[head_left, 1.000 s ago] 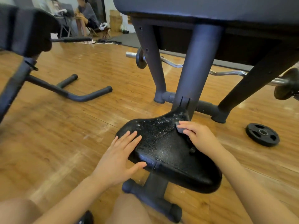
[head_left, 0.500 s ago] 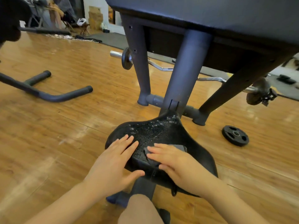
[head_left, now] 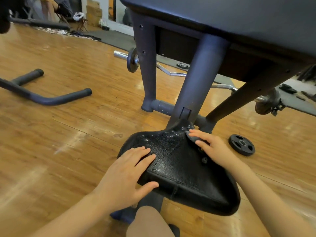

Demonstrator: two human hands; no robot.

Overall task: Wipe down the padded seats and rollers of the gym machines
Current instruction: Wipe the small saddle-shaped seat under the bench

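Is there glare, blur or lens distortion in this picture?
Head view: glare streaks on the glossy wooden floor; wet droplets glint on the black padded seat; wide-angle lens bends the edges; the dark roller pad at far left is blurred.

Loose weight plate [head_left: 241,144] and curl bar [head_left: 171,72] on wooden floor [head_left: 68,134].
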